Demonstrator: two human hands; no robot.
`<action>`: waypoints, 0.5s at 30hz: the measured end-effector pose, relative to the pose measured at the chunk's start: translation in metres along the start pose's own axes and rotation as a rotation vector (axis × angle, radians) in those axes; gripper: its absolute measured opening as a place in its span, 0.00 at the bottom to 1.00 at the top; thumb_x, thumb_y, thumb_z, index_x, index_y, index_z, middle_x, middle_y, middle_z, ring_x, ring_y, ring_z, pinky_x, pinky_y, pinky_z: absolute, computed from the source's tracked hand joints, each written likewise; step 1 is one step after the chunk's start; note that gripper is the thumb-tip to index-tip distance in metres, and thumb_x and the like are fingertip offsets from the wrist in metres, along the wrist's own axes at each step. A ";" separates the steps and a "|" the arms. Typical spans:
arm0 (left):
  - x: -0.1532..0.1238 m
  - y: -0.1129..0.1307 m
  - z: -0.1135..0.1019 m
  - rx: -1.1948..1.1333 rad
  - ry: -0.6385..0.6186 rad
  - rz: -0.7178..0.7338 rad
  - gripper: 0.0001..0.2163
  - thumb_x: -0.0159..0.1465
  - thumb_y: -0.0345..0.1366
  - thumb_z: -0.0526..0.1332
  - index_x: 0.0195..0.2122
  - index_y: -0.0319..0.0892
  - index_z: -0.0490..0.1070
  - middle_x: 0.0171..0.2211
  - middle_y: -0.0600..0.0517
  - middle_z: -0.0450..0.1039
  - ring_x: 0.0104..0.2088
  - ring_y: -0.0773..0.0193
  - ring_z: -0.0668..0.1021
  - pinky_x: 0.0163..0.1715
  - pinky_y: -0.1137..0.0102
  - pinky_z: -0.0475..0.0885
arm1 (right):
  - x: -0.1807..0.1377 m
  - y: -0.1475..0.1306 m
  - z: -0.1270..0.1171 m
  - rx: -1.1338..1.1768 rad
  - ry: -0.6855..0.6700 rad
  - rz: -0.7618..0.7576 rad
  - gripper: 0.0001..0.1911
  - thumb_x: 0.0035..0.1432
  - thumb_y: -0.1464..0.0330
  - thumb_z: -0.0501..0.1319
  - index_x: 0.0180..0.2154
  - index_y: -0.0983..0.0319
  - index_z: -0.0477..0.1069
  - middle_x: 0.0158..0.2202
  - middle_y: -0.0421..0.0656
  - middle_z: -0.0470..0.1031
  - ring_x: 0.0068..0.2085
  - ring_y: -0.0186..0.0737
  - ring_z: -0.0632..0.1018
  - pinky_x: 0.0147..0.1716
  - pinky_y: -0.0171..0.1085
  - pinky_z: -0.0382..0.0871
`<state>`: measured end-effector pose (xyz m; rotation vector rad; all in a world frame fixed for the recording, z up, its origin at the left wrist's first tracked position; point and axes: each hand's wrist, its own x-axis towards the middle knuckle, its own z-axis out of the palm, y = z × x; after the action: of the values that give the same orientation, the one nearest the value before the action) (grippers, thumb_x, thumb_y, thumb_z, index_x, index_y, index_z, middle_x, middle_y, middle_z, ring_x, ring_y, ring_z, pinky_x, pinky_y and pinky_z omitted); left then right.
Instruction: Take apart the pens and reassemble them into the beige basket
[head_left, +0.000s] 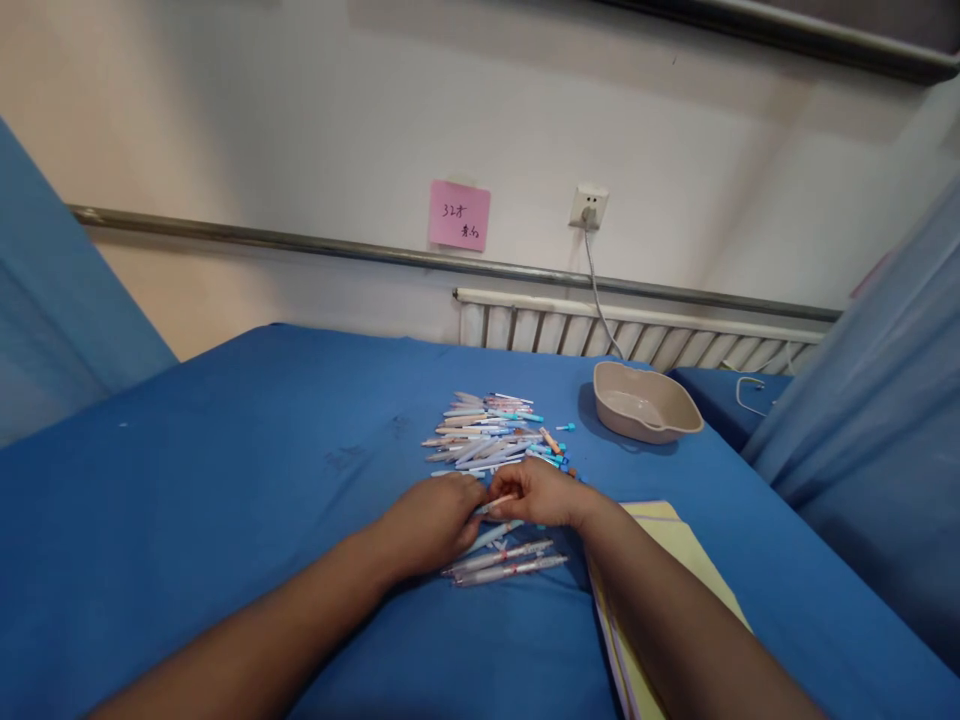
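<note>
A slim, light-coloured pen [496, 504] is held between my two hands over the blue-covered bed. My right hand [546, 492] pinches one end between thumb and fingers. My left hand [435, 522] closes around the other end, which its fingers partly hide. Just below my hands lie several clear-barrelled pens [510, 571] and a pale blue pen [491, 538]. Beyond them spreads a larger pile of pens [480, 440] in white, pink, orange and blue. Small blue and brown pen parts [559, 455] lie at the pile's right end.
A beige plastic basin [649, 432] stands at the far right of the blue sheet [225, 480]. A yellow folder or notebook [690, 550] lies under my right forearm. A radiator [555, 328] and a plugged-in socket [589, 207] are behind, with blue curtains at both sides.
</note>
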<state>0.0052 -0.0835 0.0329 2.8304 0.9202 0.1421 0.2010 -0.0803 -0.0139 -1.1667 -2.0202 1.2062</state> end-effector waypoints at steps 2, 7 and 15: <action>0.000 -0.003 0.003 -0.031 0.029 -0.045 0.07 0.61 0.35 0.52 0.35 0.42 0.69 0.32 0.48 0.73 0.32 0.59 0.74 0.31 0.70 0.65 | 0.000 0.001 -0.001 -0.050 0.017 0.002 0.05 0.48 0.67 0.63 0.28 0.61 0.70 0.20 0.33 0.65 0.22 0.29 0.64 0.21 0.28 0.55; 0.003 -0.023 0.011 -0.249 0.218 -0.118 0.09 0.64 0.39 0.52 0.42 0.43 0.67 0.38 0.49 0.73 0.38 0.60 0.74 0.36 0.70 0.66 | 0.003 0.003 -0.004 0.102 0.085 0.015 0.06 0.52 0.66 0.59 0.29 0.63 0.69 0.21 0.34 0.62 0.22 0.28 0.61 0.21 0.28 0.53; 0.010 -0.037 0.021 -0.354 0.396 -0.070 0.06 0.62 0.36 0.55 0.39 0.43 0.67 0.37 0.50 0.72 0.39 0.62 0.73 0.40 0.69 0.67 | 0.006 0.001 -0.003 0.255 0.160 0.041 0.18 0.51 0.54 0.60 0.33 0.64 0.69 0.23 0.37 0.68 0.24 0.30 0.66 0.25 0.30 0.59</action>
<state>-0.0057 -0.0506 0.0059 2.4766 0.9496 0.7946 0.2004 -0.0734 -0.0138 -1.1440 -1.6777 1.3024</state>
